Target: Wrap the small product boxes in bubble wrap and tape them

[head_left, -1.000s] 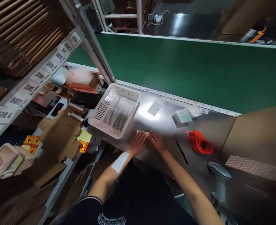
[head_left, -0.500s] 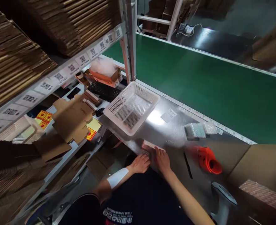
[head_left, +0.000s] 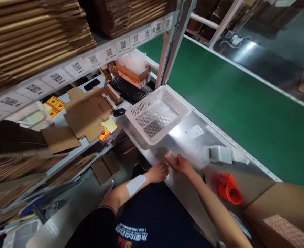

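My right hand is closed on a small pinkish packet wrapped in clear bubble wrap, lifted a little off the steel table near its front edge. My left hand lies just left of it at the table edge, fingers bent against the loose wrap below the packet. A white patch is stuck on my left forearm. Behind both hands stands a white perforated basket.
An orange tape dispenser lies to the right, with bubble-wrapped packets and a paper label behind. Cardboard boxes stand far right. A green conveyor belt runs behind. Left shelves hold flat cardboard, a keyboard and a mouse.
My view has swung left and up along the shelves. Both hands drew back to the table's front edge, and the right hand lifted the packet that lay flat under them.
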`<control>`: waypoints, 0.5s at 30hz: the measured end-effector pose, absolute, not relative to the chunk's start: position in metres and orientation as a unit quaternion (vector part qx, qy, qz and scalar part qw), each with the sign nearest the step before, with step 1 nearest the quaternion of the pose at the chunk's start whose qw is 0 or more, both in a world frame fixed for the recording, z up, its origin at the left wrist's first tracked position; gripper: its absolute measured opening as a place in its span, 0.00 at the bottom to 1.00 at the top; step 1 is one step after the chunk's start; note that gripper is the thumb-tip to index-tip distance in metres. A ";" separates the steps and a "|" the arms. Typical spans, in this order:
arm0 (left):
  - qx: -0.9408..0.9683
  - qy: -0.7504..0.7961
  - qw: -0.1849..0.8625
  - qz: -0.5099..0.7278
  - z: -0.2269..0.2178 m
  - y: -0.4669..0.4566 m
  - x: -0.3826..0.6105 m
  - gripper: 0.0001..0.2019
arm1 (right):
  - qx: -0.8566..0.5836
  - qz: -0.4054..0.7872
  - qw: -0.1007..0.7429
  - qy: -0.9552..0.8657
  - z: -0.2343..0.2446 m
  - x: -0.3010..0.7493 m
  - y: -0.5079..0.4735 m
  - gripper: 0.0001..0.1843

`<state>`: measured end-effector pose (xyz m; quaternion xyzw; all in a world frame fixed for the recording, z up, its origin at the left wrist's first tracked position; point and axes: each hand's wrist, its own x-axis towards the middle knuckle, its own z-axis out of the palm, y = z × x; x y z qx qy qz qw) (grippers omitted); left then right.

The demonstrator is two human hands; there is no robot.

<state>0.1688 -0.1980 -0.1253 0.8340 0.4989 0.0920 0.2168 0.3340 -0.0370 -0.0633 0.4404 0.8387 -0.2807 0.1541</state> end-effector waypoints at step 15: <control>0.753 0.569 0.315 0.097 -0.108 -0.157 0.191 0.24 | 0.543 -0.110 0.094 0.827 -0.068 0.325 -0.029 0.20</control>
